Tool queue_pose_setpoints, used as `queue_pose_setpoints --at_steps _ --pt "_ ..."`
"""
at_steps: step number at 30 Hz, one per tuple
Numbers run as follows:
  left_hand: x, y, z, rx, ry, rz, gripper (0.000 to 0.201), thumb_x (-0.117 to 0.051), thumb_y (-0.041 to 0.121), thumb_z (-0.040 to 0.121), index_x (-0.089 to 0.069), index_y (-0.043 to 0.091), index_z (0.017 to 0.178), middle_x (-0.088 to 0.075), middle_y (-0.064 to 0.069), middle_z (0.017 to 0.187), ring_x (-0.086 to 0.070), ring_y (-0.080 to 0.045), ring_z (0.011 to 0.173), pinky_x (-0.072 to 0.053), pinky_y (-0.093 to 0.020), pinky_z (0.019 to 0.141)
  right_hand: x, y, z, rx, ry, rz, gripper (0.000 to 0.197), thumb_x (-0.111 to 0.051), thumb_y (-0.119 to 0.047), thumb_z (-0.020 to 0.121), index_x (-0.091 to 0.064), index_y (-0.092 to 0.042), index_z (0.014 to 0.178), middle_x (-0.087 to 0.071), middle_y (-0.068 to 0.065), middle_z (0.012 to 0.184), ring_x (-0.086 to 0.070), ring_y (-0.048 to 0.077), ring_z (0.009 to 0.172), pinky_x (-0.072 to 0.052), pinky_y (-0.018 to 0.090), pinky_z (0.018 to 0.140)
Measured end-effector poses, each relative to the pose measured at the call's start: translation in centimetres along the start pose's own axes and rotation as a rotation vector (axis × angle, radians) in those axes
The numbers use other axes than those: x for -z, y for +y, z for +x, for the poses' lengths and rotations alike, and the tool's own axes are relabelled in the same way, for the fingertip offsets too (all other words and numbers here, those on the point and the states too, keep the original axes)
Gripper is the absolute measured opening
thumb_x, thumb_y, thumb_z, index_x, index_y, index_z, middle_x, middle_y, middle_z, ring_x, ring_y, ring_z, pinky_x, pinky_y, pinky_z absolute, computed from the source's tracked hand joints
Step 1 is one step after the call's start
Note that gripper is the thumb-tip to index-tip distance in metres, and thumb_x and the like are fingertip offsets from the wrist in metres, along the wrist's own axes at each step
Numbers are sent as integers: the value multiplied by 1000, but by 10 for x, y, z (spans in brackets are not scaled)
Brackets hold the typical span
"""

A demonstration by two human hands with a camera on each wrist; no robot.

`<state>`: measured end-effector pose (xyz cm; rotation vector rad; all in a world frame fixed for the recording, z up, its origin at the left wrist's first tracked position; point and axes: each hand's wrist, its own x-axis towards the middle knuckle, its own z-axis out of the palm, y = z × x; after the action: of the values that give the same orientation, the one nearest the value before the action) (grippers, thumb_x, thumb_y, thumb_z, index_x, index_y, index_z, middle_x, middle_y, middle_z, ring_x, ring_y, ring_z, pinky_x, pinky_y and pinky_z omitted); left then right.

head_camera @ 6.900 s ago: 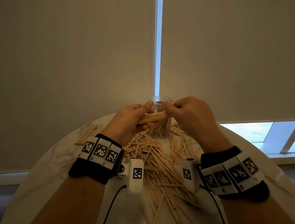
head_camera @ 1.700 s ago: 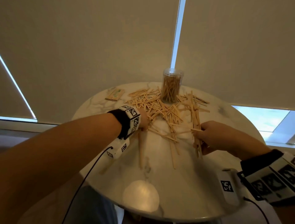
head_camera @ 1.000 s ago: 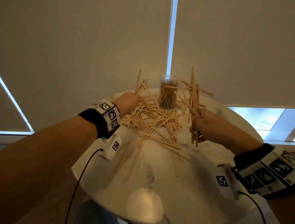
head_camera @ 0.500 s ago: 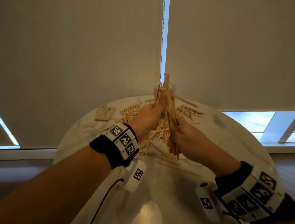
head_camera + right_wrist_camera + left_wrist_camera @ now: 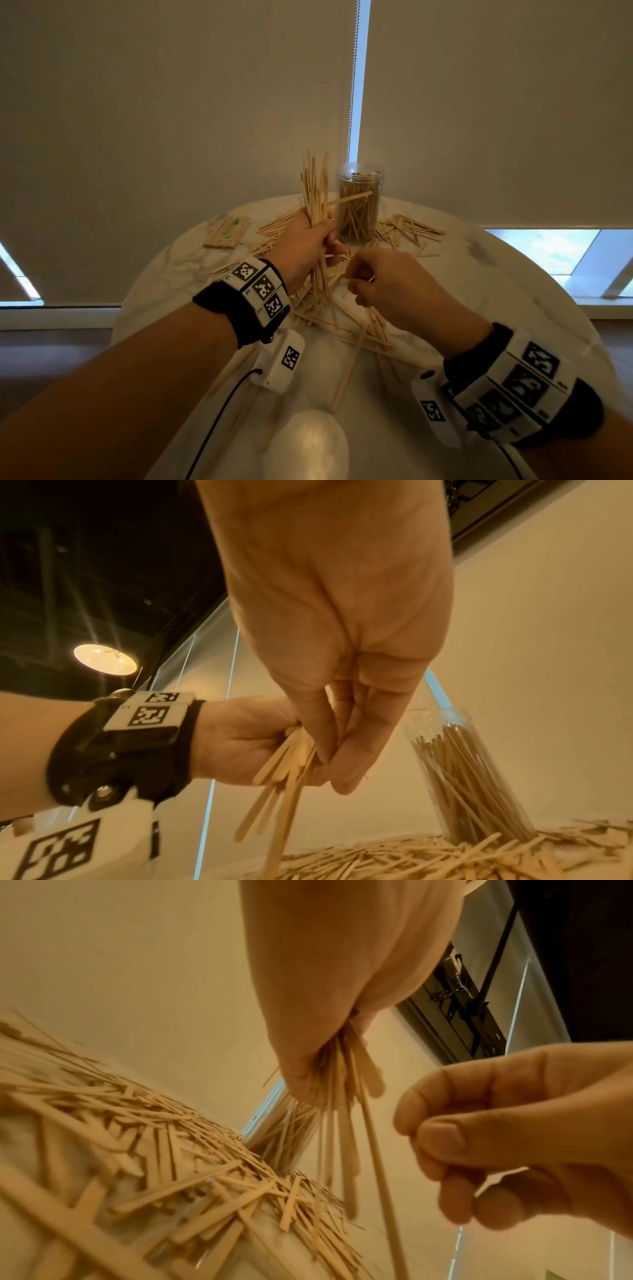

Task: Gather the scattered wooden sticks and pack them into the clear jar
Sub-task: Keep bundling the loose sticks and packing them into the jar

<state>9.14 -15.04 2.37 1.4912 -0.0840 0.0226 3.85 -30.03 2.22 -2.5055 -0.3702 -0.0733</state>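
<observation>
Head view, frame centre: my left hand [image 5: 301,240] clenches an upright bundle of pale wooden sticks [image 5: 317,192]. My right hand [image 5: 383,287] pinches the bundle's lower ends, beside the clear plastic jar [image 5: 359,205].

Left hand [image 5: 246,739] around sticks [image 5: 284,783]

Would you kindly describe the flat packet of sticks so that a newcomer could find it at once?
Start at the round marble table and find the clear jar at its far edge. Look left of the jar, past the left hand, to the table's far-left rim. The flat packet lies there apart, its sticks neatly side by side, unlike the scattered sticks.
</observation>
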Motion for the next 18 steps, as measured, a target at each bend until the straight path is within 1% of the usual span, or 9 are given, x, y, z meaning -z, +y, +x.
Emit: queue_pose_setpoints --at_steps 2,4,6,7,9,11,13,15,18 --pt "4 1 -3 -14 -47 -20 7 -46 17 105 -53 17 107 -51 1 71 -47 -11 56 -45 -27 53 8 2 2 13 132 -3 13 -63 -24 94 -62 -23 106 -64 -7 97 -65 11 86 -57 32 80" --pt "6 1 -6 -38 -112 19 5 -47 20 105 -51 18 102 -48 1 72 -40 -10 54 -38 -25 50 19 2 7 62 317 -75 30 -63 -25 93 -55 -24 122 -55 -3 117 -60 15 102 -52 28 84" --pt "4 3 -12 -44 -184 31 8 -48 24 105 -50 19 99 -46 2 72 -36 -9 54 -34 -23 50 30 0 13 112 423 -198 54 -64 -19 92 -42 -24 141 -38 5 140 -50 24 119 -50 33 92" --pt "2 5 -15 -53 -218 25 11 -48 27 105 -49 19 98 -44 3 71 -34 -9 54 -32 -23 50 35 -2 16 122 425 -275 60 -63 -15 92 -39 -24 146 -34 7 144 -46 27 124 -49 37 95" --pt "-2 8 -21 -83 -247 14 17 -48 34 104 -49 20 94 -40 5 67 -31 -9 53 -29 -23 49 42 -6 22 108 345 -384 47 -58 -12 94 -51 -22 140 -51 8 133 -53 26 114 -51 37 89" --pt "-4 10 -24 -105 -208 -9 22 -49 38 103 -49 19 91 -38 7 64 -30 -9 53 -28 -22 47 47 -9 24 67 207 -305 23 -56 -16 97 -71 -19 113 -68 2 100 -61 12 80 -48 27 69" --pt "-3 14 -26 -113 -140 -32 27 -50 41 102 -47 21 84 -38 8 63 -29 -9 52 -30 -21 46 50 -12 19 54 148 -131 17 -59 -23 97 -75 -21 90 -71 -7 79 -59 1 58 -41 22 56" --pt "0 17 -28 -141 -93 -28 29 -52 46 100 -48 25 81 -40 11 60 -30 -8 51 -30 -22 46 52 -13 10 68 208 52 18 -64 -27 95 -71 -25 78 -72 -10 72 -63 1 60 -47 23 60" --pt "-1 20 -35 -168 -139 -10 28 -55 49 98 -53 25 82 -45 12 58 -31 -8 50 -29 -23 48 48 -20 -4 117 295 213 14 -65 -29 93 -68 -27 80 -72 -10 70 -65 0 63 -53 27 66"
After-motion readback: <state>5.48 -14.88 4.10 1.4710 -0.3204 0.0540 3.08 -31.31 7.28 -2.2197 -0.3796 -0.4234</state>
